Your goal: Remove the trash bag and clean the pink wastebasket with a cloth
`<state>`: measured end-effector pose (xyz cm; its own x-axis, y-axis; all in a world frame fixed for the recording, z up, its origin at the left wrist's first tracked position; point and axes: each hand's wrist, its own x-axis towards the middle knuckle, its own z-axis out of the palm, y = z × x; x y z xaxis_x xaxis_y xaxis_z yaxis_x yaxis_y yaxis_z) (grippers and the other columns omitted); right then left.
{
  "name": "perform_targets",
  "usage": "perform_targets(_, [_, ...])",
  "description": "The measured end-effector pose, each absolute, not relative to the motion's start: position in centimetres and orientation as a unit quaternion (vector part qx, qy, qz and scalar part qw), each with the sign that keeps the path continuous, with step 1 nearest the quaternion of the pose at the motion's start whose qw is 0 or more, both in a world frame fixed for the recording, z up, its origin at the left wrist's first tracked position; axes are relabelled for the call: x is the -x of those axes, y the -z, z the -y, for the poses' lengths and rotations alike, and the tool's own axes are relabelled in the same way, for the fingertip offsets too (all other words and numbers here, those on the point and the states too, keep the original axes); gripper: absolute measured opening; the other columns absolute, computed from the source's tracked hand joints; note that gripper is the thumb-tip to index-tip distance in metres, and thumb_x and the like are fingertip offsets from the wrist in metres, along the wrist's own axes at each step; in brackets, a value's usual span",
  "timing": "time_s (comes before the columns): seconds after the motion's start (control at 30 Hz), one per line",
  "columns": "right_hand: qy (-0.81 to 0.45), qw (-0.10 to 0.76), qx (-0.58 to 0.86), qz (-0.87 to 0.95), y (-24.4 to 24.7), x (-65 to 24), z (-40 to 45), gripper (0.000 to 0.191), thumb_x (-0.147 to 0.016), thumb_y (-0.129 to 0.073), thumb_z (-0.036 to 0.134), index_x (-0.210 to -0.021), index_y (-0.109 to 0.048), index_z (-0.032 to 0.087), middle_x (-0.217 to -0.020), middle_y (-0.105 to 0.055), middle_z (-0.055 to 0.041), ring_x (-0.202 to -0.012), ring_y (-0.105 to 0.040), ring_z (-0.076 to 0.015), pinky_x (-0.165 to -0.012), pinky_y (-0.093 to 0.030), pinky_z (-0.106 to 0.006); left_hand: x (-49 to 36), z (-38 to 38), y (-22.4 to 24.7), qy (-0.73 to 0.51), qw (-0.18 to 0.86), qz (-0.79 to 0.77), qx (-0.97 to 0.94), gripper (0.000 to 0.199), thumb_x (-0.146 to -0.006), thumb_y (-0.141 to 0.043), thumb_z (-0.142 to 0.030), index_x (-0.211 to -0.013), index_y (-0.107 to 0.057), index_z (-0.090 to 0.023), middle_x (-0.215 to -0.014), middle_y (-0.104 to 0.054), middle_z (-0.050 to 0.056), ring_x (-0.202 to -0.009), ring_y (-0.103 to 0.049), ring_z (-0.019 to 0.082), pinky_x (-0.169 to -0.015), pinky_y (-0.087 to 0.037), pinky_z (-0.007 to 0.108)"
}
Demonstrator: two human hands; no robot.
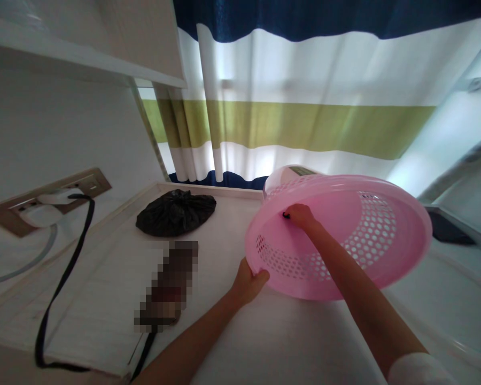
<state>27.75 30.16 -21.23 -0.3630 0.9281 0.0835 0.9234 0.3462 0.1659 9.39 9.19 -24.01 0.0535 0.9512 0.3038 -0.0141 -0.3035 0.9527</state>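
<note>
A pink plastic basket [336, 214] with rows of round holes is tilted so that its open inside faces me. My left hand [248, 280] is closed on its lower left rim, the thumb lying over the edge. Inside the basket, my right hand [300, 215] is closed, with a small black thing [286, 215] showing at its fingertips; its kind is too small to make out. Behind the basket stands a white, rounded object [276, 179], mostly hidden.
On the white tabletop [232, 219] lie a tied black plastic bag [176, 213] and a pixelated dark object [168, 283]. A black cable [70, 267] runs from the wall socket [98, 182] at the left. A striped curtain [304, 123] hangs behind; a dark flat item [451, 227] lies at the right.
</note>
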Motion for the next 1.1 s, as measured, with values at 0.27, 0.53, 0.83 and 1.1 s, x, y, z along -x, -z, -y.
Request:
perform_targets(0.27, [-0.080,-0.005,-0.575,-0.814,21.7,-28.1,-29.8,0.030,-0.078,-0.041,0.028,-0.102,-0.061,0.026,-0.099,-0.062,-0.0057,-0.091,-0.054,-0.0191,-0.076,-0.037,-0.028,-9.3,-9.1,24.0,-0.561,0.391,-0.403,-0.608,0.029,-0.061,-0.050,-0.007,-0.088,-0.058,-0.013,-0.082,-0.060,0.005,-0.090,-0.052,0.025,-0.083,-0.040,0.039])
perform_targets(0.53, [-0.024,0.020,-0.528,-0.849,20.1,-28.5,-26.9,0.027,-0.072,-0.050,0.031,-0.096,-0.063,0.030,-0.092,-0.065,-0.0008,-0.084,-0.057,-0.0166,-0.073,-0.039,-0.024,-9.6,-8.8,23.5,-0.544,0.370,-0.387,-0.646,0.049,-0.065,-0.051,-0.012,-0.114,-0.045,-0.014,-0.115,-0.051,0.009,-0.108,-0.045,0.024,-0.095,-0.033,0.042])
perform_targets(0.83, [-0.025,0.034,-0.459,-0.887,19.1,-29.1,-22.0,0.026,-0.068,-0.053,0.026,-0.090,-0.066,0.028,-0.087,-0.066,0.0014,-0.080,-0.059,-0.0166,-0.071,-0.040,-0.023,-9.8,-8.5,23.6,-0.534,0.360,-0.399,-0.653,0.041,-0.071,-0.053,-0.022,-0.110,-0.047,-0.014,-0.112,-0.054,0.010,-0.108,-0.046,0.023,-0.093,-0.036,0.043])
perform_targets(1.1, [-0.031,0.039,-0.436,-0.898,18.8,-29.8,-17.7,0.027,-0.069,-0.051,0.025,-0.091,-0.064,0.030,-0.087,-0.066,0.0024,-0.082,-0.058,-0.0170,-0.072,-0.039,-0.025,-10.2,-8.3,23.9,-0.546,0.350,-0.414,-0.639,0.044,-0.070,-0.056,-0.026,-0.111,-0.048,-0.013,-0.109,-0.056,0.010,-0.103,-0.051,0.022,-0.089,-0.041,0.042])
